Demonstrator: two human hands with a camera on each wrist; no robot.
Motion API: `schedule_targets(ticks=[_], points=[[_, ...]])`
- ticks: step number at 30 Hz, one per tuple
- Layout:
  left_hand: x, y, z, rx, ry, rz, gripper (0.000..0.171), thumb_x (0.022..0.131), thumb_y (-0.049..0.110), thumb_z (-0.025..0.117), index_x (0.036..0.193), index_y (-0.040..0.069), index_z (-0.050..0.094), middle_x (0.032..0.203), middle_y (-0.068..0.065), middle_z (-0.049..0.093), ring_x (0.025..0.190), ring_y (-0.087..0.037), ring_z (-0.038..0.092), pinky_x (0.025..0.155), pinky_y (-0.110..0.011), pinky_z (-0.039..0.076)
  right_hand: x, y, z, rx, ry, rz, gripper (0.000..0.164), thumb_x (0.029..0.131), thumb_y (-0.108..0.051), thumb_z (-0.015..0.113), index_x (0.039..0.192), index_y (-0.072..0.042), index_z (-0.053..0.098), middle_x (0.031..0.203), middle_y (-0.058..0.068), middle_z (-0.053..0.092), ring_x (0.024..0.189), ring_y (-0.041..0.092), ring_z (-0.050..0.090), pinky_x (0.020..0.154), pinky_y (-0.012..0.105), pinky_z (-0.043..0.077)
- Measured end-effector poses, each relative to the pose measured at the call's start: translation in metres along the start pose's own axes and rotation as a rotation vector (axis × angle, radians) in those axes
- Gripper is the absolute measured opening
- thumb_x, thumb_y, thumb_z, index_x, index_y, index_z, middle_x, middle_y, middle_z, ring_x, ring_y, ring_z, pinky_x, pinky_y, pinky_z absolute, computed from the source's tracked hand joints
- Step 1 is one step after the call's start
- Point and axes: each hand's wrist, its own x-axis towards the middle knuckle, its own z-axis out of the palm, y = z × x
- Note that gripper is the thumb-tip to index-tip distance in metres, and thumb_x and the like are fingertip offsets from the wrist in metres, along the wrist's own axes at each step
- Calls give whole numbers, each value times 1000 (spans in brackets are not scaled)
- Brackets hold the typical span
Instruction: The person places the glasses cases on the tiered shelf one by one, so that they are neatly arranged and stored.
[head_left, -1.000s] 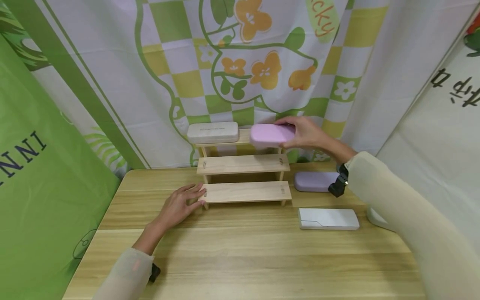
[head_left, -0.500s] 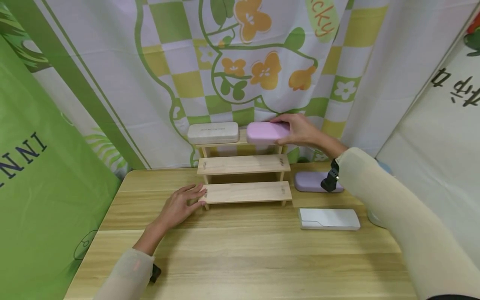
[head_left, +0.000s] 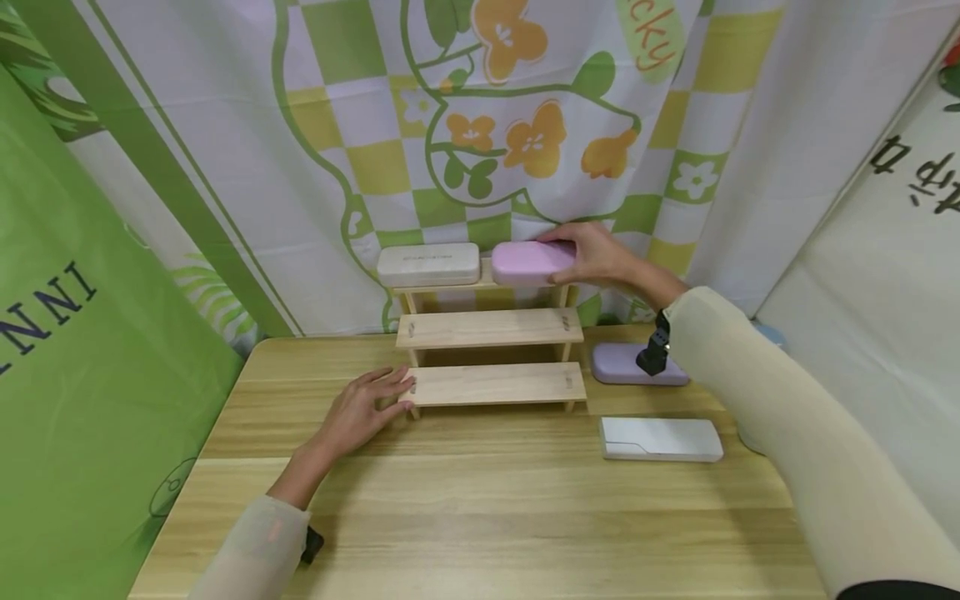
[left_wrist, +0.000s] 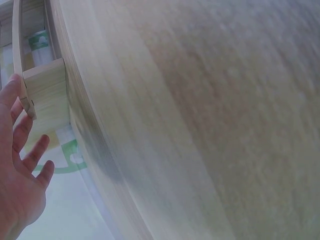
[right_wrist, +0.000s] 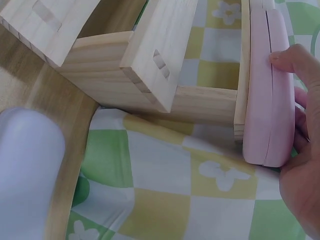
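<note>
A three-step wooden display shelf stands on the table. My right hand holds a pink glasses case at the right of the top step, thumb in front and fingers behind. In the right wrist view, the case sits right at the top board, its lid seam closed. At the left end of the bottom step, my left hand pinches the board's corner between thumb and fingertips; the left wrist view shows the other fingers loosely spread. A light grey glasses case lies at the top left.
On the table, right of the shelf, lie a lavender glasses case, partly covered by the right wrist's strap, and a white case. A pale blue item shows behind the right sleeve. A patterned curtain hangs behind the shelf.
My right hand has moved the pink glasses case a little left and back on the top step, closer to the grey case. My left hand has stayed at the bottom step's corner.
</note>
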Motion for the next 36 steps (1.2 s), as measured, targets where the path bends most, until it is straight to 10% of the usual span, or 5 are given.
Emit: schedule_targets(ticks=[36], points=[[1,1,0,8,7,16,46,95,24,81,137,6,71,148,-19,60,133,-52,58,109,-67,48,-2,-4,-3,-63,83,-62,52,80,-12,91,127,1,75,122,20,76,104,36,70,86,49,55]])
